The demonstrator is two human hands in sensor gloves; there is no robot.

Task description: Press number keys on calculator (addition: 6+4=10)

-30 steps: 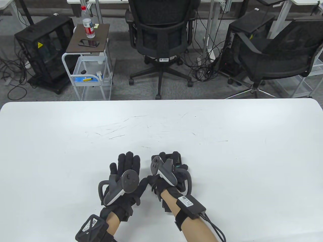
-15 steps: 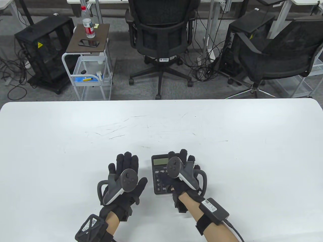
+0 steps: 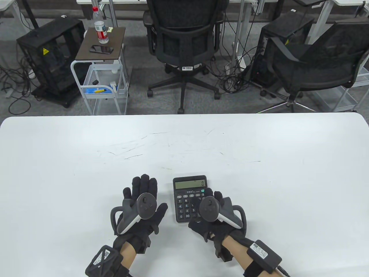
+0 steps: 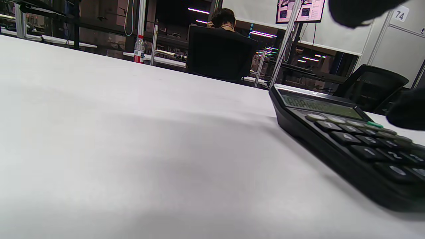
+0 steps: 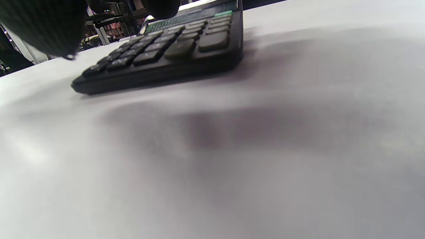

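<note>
A black calculator (image 3: 186, 202) lies flat on the white table (image 3: 86, 161), near the front edge. Its display (image 3: 190, 183) reads 0. My right hand (image 3: 214, 199) is over the right part of the keypad, with its fingertips (image 3: 209, 192) just below the display. The tracker hides the keys under it, so contact with a key cannot be told. My left hand (image 3: 141, 187) rests flat on the table left of the calculator, fingers stretched out, holding nothing. The calculator also shows in the left wrist view (image 4: 345, 139) and the right wrist view (image 5: 159, 53).
Beyond the table's far edge stand an office chair (image 3: 184, 43), a second chair (image 3: 320, 60) and a small cart (image 3: 101, 66) with a bottle and a phone on it. Nothing else lies on the table.
My right hand has moved right and back toward me across the calculator, uncovering the display and the left keys. The left hand has barely moved.
</note>
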